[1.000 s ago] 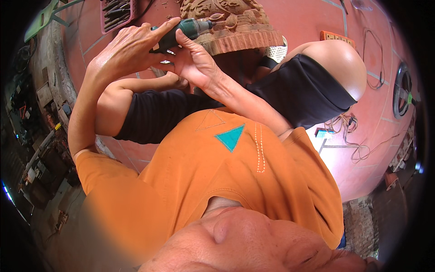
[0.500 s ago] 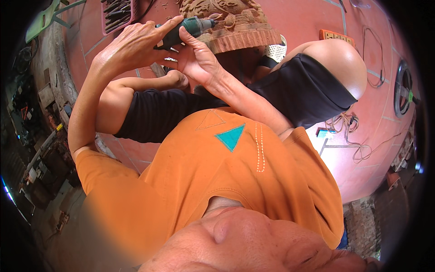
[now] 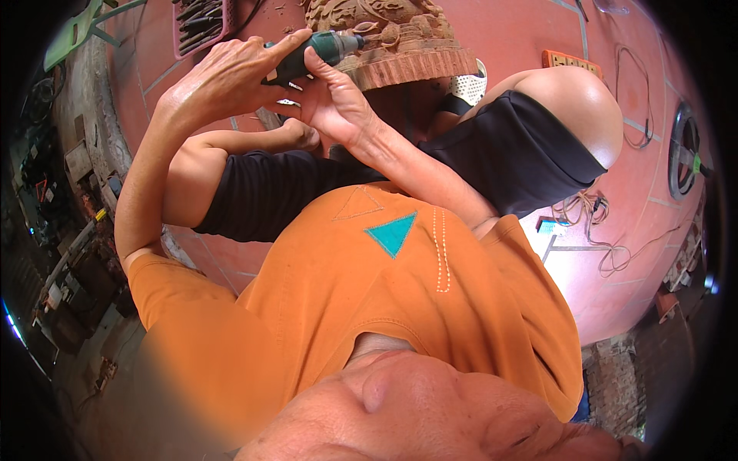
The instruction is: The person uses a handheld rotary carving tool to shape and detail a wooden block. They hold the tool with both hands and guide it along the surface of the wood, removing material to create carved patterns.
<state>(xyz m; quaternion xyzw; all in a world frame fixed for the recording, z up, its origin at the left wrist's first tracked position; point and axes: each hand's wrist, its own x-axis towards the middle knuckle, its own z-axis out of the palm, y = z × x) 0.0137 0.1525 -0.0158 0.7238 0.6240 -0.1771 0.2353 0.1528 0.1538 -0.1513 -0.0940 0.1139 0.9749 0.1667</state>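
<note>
A dark green handheld rotary tool [image 3: 327,48] points right, its grey nose close to a carved wooden piece [image 3: 384,38]. Whether the bit touches the wood is too small to tell. My left hand [image 3: 238,75] is wrapped around the tool's rear, its index finger stretched along the top. From below, my right hand [image 3: 336,104] supports the tool, palm up, with the thumb pressed against its side. The brown carving has raised relief on its face and a thick, rough lower rim; its top runs out of view.
A pink basket [image 3: 179,38] of carving tools stands at the far left, near a green stool [image 3: 69,34]. Across the red tiled floor [image 3: 538,31] lie an orange power strip [image 3: 571,61], loose cables [image 3: 592,209] and a round black-rimmed object [image 3: 683,150] at right.
Almost nothing differs. The rotary tool and both hands have shifted very slightly, the grip staying the same.
</note>
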